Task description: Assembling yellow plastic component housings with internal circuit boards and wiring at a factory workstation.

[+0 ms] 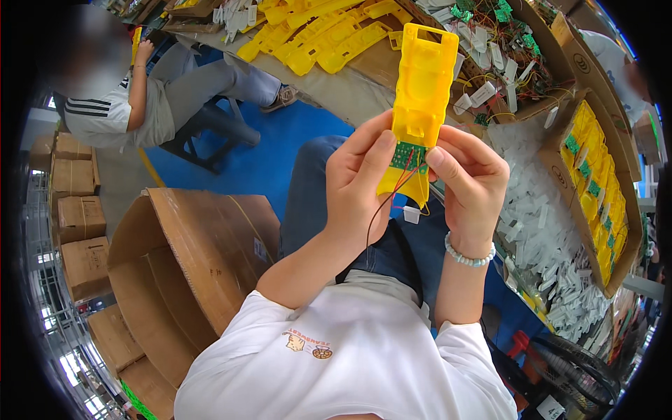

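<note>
Between my two hands, above my lap, I hold a yellow plastic housing half (424, 87) upright with its hollow inner side showing. A small green circuit board (408, 155) lies in its lower part, with thin red and dark wires running down from it. My left hand (359, 171) grips the housing's left edge, thumb beside the board. My right hand (467, 178) closes on the right edge, its thumb at the board's corner. A small white plastic piece (411, 214) hangs on wires below the housing. The fingers behind the housing are partly hidden.
Yellow housings (329, 38) lie piled on the table ahead. At right are white plastic pieces (539, 217) and a carton (560, 157) of yellow housings with boards. A large open carton (203, 245) stands at left. A seated person (150, 105) works far left; a black fan (577, 371) stands lower right.
</note>
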The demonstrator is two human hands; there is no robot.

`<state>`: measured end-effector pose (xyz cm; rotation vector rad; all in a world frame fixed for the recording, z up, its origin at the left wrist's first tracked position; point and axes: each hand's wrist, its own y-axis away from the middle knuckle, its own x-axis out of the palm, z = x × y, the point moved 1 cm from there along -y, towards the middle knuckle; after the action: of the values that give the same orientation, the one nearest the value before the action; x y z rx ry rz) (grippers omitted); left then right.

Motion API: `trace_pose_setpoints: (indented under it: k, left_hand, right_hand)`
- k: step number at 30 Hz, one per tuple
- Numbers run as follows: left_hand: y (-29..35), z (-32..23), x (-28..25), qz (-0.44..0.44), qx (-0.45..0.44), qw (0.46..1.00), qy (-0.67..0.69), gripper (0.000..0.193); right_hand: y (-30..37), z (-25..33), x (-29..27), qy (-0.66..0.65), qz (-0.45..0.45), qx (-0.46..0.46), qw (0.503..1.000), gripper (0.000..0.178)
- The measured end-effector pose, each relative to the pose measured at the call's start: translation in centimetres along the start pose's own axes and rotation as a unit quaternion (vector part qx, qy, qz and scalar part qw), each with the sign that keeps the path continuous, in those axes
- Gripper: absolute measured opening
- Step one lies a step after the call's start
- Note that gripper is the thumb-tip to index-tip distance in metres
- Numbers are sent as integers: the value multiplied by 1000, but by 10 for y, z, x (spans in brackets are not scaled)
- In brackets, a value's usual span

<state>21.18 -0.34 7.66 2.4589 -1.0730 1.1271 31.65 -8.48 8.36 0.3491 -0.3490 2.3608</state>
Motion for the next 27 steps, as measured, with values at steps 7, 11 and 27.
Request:
trace_pose_setpoints:
  k: [7,11,27]
  left_hand:
    - [-1,9,-3,-3,13,1000,-7,39]
    - [-2,8,-6,47,2,999,0,39]
    - [13,3,-23,106,163,947,-258,37]
  right_hand:
    - [5,1,-5,-30,24,29,999,36]
    - [7,7,-9,-11,38,3,999,43]
    - [19,14,9,115,45,-58,991,47]
